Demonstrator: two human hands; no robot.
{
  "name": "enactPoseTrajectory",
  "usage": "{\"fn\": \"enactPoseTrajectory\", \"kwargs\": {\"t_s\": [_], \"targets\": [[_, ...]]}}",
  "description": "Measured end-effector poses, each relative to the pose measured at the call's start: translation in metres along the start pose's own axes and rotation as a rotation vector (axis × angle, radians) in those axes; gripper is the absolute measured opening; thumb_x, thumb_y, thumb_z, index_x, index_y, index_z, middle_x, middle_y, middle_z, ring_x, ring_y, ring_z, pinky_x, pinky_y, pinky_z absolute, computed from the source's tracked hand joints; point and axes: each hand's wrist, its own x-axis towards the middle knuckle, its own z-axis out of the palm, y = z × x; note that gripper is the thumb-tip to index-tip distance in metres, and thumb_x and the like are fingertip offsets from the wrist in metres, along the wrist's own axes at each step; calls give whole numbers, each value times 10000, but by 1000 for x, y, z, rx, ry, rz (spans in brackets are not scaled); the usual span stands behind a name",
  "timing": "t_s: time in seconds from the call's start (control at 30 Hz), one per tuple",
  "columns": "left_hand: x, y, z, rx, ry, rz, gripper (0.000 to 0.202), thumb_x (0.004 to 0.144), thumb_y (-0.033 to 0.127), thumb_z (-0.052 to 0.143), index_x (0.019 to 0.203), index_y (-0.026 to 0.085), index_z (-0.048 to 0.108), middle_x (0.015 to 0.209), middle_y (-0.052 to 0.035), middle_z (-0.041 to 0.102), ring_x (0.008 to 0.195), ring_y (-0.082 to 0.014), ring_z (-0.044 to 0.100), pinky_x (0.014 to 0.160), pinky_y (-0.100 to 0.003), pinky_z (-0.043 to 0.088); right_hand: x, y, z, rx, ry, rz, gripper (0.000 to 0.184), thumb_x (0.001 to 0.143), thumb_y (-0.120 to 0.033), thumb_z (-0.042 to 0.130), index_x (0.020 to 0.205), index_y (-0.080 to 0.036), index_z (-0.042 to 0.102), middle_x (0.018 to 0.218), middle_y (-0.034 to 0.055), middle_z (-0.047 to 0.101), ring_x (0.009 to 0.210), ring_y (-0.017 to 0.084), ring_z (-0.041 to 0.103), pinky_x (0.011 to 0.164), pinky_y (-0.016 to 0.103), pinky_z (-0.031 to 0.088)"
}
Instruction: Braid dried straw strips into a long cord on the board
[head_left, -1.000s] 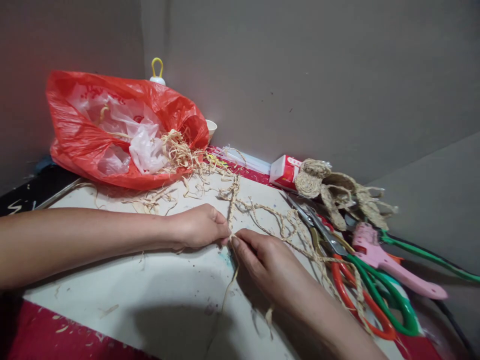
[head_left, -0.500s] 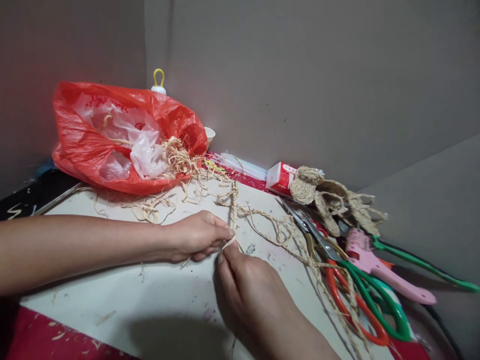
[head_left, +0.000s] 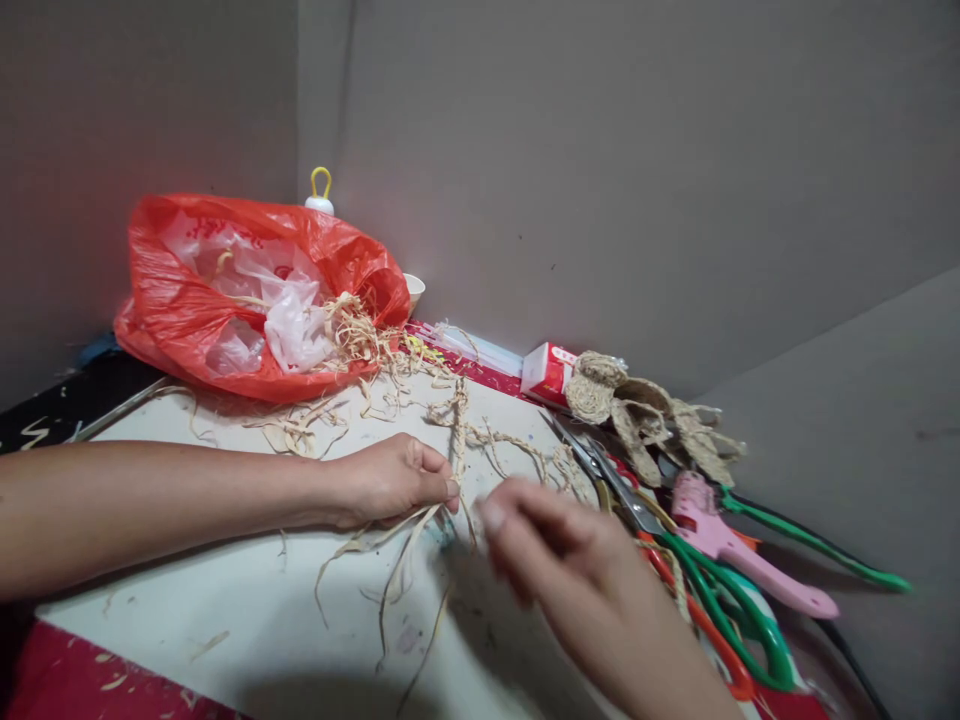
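Note:
My left hand (head_left: 401, 478) is closed, thumb and fingertips pinching the lower end of a pale straw braid (head_left: 459, 430) that stands out away from me on the white board. From beneath its fingertips several loose, flat straw strands (head_left: 401, 560) fan out toward me. My right hand (head_left: 559, 545), a little blurred, is lifted to the right of the braid and apart from it. Its fingers are loosely curled, and I see nothing between them. A thinner straw cord (head_left: 517, 442) lies behind it, partly hidden by that hand.
A red plastic bag (head_left: 180, 330) with straw spilling out is at the back left. On the right lie scissors with green handles (head_left: 750, 610), orange-handled scissors (head_left: 720, 640), a pink glue gun (head_left: 750, 550) and woven straw pieces (head_left: 645, 405). A red-and-white box (head_left: 546, 375) stands behind.
My right hand has let go of the braid end and moved right and up. The strands now spread out below my left hand, which keeps its pinch. The view has shifted slightly.

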Motion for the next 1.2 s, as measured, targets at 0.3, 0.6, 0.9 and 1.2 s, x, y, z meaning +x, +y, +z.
{"fn": "enactPoseTrajectory", "kwargs": {"t_s": [0.3,0.6,0.9,1.2], "targets": [[-1,9,7,-113,-87,70,214,691,304,613,603,109,620,550,-15,599,524,-86,483,498,-198,330,68,-38,17,351,-187,166,377,856,-516,500,684,-180,495,527,-54,449,418,70,329,417,205,281],[8,-7,5,-18,-2,120,179,699,277,593,645,113,639,624,-1,619,603,-97,497,652,-219,378,75,-38,6,387,-230,240,413,750,-560,607,666,-165,522,464,-101,294,395,41,142,360,211,67],[3,3,2,-18,-84,36,223,758,341,561,631,158,556,363,103,291,331,-58,170,349,-225,126,77,-30,6,577,-254,231,377,750,-468,653,614,-183,445,417,-112,304,360,26,137,345,186,87],[11,13,-20,84,-70,75,249,794,355,528,625,172,506,390,89,307,337,-56,189,342,-222,121,81,-24,-3,638,-325,189,404,789,-436,636,597,-199,370,440,-109,297,371,29,138,348,188,87]]}}
